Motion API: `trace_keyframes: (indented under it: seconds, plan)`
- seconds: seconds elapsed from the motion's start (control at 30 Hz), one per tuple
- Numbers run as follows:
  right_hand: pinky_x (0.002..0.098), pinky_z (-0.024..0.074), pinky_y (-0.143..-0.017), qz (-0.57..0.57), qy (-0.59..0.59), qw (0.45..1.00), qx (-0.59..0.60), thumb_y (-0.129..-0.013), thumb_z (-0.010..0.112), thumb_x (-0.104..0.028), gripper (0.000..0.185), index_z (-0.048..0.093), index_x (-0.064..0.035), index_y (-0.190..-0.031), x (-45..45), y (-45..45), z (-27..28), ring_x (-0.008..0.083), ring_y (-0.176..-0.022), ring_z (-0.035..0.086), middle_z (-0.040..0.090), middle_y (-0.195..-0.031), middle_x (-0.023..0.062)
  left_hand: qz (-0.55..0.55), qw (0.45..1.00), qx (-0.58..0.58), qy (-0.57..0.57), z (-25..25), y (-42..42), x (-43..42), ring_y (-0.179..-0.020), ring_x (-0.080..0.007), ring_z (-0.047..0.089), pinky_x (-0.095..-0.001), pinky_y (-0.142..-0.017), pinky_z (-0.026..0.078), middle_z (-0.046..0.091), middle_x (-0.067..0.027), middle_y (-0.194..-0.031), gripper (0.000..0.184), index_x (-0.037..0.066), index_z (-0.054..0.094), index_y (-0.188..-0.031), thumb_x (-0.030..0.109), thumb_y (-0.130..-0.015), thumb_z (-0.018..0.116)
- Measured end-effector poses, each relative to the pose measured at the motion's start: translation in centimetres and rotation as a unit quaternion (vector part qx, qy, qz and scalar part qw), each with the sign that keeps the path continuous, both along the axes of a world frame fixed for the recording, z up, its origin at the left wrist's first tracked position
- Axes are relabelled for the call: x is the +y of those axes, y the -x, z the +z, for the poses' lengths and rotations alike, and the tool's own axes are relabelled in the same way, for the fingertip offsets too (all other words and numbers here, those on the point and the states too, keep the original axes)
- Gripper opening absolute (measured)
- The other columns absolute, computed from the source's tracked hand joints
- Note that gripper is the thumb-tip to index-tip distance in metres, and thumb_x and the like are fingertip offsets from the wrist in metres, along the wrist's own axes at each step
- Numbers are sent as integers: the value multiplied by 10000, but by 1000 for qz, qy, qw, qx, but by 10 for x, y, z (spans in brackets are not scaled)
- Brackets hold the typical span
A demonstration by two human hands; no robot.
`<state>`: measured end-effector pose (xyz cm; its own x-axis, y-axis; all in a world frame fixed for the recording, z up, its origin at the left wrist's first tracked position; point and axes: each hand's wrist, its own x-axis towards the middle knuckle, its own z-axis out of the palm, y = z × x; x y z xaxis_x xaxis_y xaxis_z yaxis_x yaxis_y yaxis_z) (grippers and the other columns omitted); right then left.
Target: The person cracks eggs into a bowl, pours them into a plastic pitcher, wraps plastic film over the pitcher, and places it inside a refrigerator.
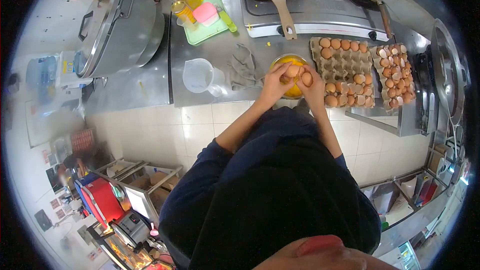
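Both hands are over a round metal bowl point(274, 64) of yellow beaten-looking egg point(296, 61). My left hand point(275, 84) is closed around a brown egg point(292, 71). Close beside it, my right hand point(314, 90) grips another brown egg piece point(306, 79); I cannot tell whether these are whole eggs or shell halves. Just right of the bowl lies a cardboard egg tray point(340, 65), with whole eggs in its far rows and what look like broken shells in its near rows. A second tray point(382, 82) is filled with cracked shells.
A grey cloth point(243, 67) and a clear plastic jug point(197, 76) lie left of the bowl. Behind stand a gas stove point(320, 12), a pan with a long handle point(284, 12) and a green tray point(205, 32). A large steel pot point(127, 30) is at far left.
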<state>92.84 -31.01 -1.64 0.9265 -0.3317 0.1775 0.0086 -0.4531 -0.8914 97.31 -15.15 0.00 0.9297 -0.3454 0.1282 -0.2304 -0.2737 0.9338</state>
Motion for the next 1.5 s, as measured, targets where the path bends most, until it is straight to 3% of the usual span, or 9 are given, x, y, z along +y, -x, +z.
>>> trace_keyframes:
  seconds: [0.5, 0.63, 0.7, 0.77, 0.9, 0.97, 1.1, 1.43, 1.5]
  plan:
    - [379, 525, -741, 76, 213, 963, -148, -704, 775, -105, 560, 565, -84, -1223, -52, 13, 18, 315, -876, 635, 620, -993, 138, -60, 955, -281, -80, 28, -7, -23, -1128, -316, 589, -375, -951, 484, 597, -136, -1268, 571, 68, 542, -1325, 2, -776, 683]
    - [286, 502, -656, 46, -132, 990, -26, -836, 717, -119, 414, 559, -62, -1215, -75, 19, 12, 192, -811, 635, 630, -975, 84, -51, 980, -194, -15, 14, -2, -60, -1069, -305, 617, -363, -920, 490, 606, -140, -1279, 548, 84, 517, -1328, 51, -813, 699]
    - [256, 490, -631, 37, -289, 954, 74, -873, 697, -144, 383, 554, -52, -1216, -95, 28, -8, 152, -795, 627, 632, -982, 65, -92, 990, -102, -23, 17, 3, -85, -1058, -305, 625, -365, -918, 491, 605, -146, -1276, 540, 89, 510, -1331, 74, -827, 703]
    - [222, 471, -598, 28, -555, 820, 137, -897, 684, -202, 362, 560, -40, -1197, -132, 41, -30, 122, -783, 608, 630, -1004, 53, -128, 991, -10, -36, 17, 5, -112, -1047, -306, 632, -366, -916, 491, 605, -151, -1274, 533, 94, 502, -1334, 96, -841, 706]
    - [269, 473, -575, -98, -447, 879, 137, -897, 674, -235, 344, 591, -34, -1164, -192, 53, -29, 136, -642, 594, 652, -874, 53, -161, 981, -84, -64, -4, -4, -165, -1120, -343, 584, -429, -929, 469, 581, -166, -1282, 514, 99, 481, -1346, 225, -887, 674]
    - [354, 519, -633, -86, 42, 995, 28, -843, 713, -297, 381, 629, -21, -1092, -223, 46, -39, 254, -724, 670, 688, -845, 143, -73, 966, -156, -194, -35, -16, -183, -1181, -391, 508, -495, -921, 445, 518, -186, -1306, 470, 96, 488, -1306, 262, -893, 636]
    - [475, 530, -767, -35, 211, 945, 246, -839, 613, -516, 547, 644, -64, -1145, -231, 30, -15, 410, -845, 671, 690, -840, 217, -27, 920, -178, -348, -78, -53, -201, -1187, -423, 484, -500, -915, 455, 471, -220, -1294, 450, 94, 496, -1249, 162, -833, 654]
    - [413, 522, -745, -63, 76, 987, 124, -851, 665, -377, 448, 620, -57, -1160, -244, 39, -2, 357, -841, 678, 680, -944, 229, 3, 921, -189, -340, -84, -69, -210, -1090, -447, 527, -476, -910, 477, 482, -217, -1210, 560, 74, 492, -1223, 33, -709, 710]
    - [316, 514, -705, -59, -82, 987, 126, -892, 644, -358, 435, 581, -54, -1196, -245, 38, -16, 270, -810, 654, 652, -916, 127, -17, 931, -172, -322, -81, -64, -203, -1073, -434, 550, -475, -908, 481, 519, -209, -1178, 579, 72, 490, -1224, 21, -695, 720]
